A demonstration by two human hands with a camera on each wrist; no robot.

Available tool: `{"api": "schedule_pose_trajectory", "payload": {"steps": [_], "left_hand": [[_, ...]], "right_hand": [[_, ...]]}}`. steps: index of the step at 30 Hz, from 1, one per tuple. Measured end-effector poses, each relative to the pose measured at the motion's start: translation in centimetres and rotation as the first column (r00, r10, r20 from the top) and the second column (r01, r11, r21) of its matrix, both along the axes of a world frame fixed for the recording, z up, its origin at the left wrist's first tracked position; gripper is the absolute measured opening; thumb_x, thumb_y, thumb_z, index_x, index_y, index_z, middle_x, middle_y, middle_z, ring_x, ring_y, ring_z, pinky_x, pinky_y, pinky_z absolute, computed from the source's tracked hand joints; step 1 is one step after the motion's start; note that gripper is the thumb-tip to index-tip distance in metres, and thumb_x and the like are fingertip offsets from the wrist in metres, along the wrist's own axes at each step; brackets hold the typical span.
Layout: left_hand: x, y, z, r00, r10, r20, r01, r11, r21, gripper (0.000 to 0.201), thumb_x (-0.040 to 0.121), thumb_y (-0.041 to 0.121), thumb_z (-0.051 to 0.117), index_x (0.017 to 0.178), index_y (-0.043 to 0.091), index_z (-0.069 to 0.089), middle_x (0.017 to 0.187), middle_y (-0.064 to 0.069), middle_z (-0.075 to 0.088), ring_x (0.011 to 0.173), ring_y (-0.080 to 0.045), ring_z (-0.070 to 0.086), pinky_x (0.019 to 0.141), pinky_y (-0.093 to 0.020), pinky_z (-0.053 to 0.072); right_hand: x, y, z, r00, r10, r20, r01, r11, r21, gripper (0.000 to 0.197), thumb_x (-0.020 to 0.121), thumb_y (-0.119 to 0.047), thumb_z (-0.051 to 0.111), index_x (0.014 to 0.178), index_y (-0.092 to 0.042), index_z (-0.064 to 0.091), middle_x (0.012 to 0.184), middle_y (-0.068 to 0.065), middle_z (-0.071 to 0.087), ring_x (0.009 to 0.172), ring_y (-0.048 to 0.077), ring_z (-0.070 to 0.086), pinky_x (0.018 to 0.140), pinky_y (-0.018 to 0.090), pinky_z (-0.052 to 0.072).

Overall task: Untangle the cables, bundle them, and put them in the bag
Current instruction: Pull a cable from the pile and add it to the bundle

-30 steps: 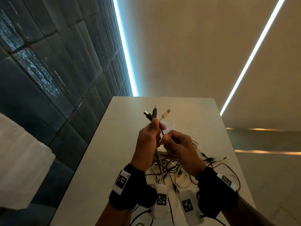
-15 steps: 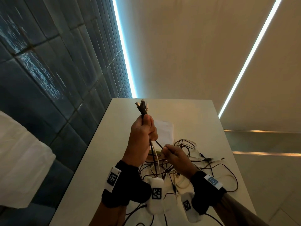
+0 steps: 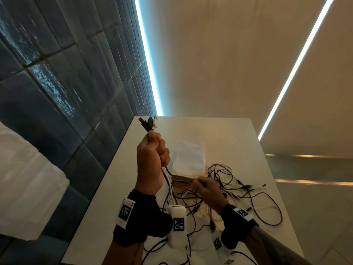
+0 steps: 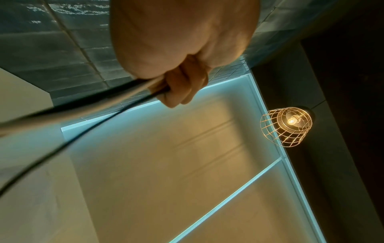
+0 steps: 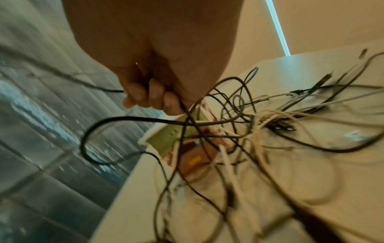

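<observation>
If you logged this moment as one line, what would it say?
left hand: grips raised cable ends | right hand: grips cables in tangle | bag: flat on table

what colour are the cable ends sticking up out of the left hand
Two black and one white, at the cable ends above the left hand; clearest in the head view.

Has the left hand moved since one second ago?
Yes. The left hand with the plugs went up and left, toward the table's far left corner.

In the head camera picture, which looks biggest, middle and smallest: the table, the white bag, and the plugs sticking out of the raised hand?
1. table, biggest
2. white bag
3. plugs above the left hand, smallest, though nearer the camera.
</observation>
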State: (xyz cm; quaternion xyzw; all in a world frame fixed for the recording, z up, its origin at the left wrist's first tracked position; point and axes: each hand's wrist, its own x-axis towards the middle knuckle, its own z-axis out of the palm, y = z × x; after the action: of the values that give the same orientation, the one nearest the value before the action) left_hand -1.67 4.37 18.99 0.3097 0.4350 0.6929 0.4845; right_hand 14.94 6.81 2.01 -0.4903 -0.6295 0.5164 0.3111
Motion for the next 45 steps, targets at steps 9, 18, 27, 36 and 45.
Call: {"api": "schedule_pose_trajectory", "payload": {"steps": [9,18,27,36,45], "left_hand": [[0.2,0.0,-1.4,0.982,0.119,-0.144,-0.145,0.972,-0.183,0.035,0.106,0.030,0.031,0.077,0.014,0.043,0.052,-0.003,0.045,0.041,-0.012,0.029,0.036,-0.020,0.024],[0.2,-0.2,-0.5,0.926,-0.131,0.354,0.149,0.988,-0.026,0.031,0.104,0.035,0.032,0.082,0.017,0.046,0.065,-0.002,0.060,0.052,-0.013,0.053,0.056,-0.026,0.047],[-0.7,0.2,-0.2,0.955,-0.131,0.267,0.105,0.988,0.110,0.027,0.095,0.033,0.041,0.075,0.016,0.046,0.054,0.008,0.033,0.041,-0.002,0.024,0.040,-0.018,0.020],[-1.3,-0.4,-1.0,0.965,-0.050,0.257,0.019,0.992,0.123,0.020,0.088,0.029,0.048,0.074,0.016,0.047,0.051,0.009,0.030,0.040,-0.002,0.022,0.041,-0.019,0.019],[-2.7,0.1,-1.1,0.978,0.203,-0.037,-0.205,0.977,-0.055,0.036,0.105,0.016,0.034,0.072,0.019,0.047,0.050,0.009,0.031,0.042,-0.005,0.020,0.039,-0.020,0.017]], "right_hand": [[-2.7,0.5,12.8,0.884,0.063,-0.462,0.035,0.979,0.201,0.015,0.093,-0.004,0.058,0.085,0.008,0.060,0.058,-0.006,0.042,0.052,0.008,0.033,0.048,0.018,0.030],[-2.6,-1.6,10.6,0.858,0.237,-0.455,-0.235,0.970,0.062,0.019,0.091,-0.014,0.061,0.076,-0.003,0.063,0.070,0.022,0.050,0.065,0.022,0.043,0.061,0.029,0.038],[-1.3,-0.2,1.9,0.944,0.230,-0.235,-0.239,0.971,-0.009,0.031,0.102,-0.012,0.044,0.073,-0.012,0.054,0.068,-0.003,0.048,0.061,0.002,0.045,0.062,0.015,0.039],[-2.4,-0.8,-2.4,0.966,0.185,-0.181,-0.191,0.981,-0.019,0.031,0.098,-0.022,0.042,0.068,-0.021,0.049,0.063,-0.009,0.047,0.059,0.009,0.041,0.059,0.026,0.035],[-1.4,0.3,1.4,0.993,0.097,-0.072,-0.096,0.995,0.007,0.026,0.096,-0.012,0.055,0.078,0.003,0.065,0.059,-0.007,0.057,0.053,0.003,0.050,0.055,0.019,0.041]]}}
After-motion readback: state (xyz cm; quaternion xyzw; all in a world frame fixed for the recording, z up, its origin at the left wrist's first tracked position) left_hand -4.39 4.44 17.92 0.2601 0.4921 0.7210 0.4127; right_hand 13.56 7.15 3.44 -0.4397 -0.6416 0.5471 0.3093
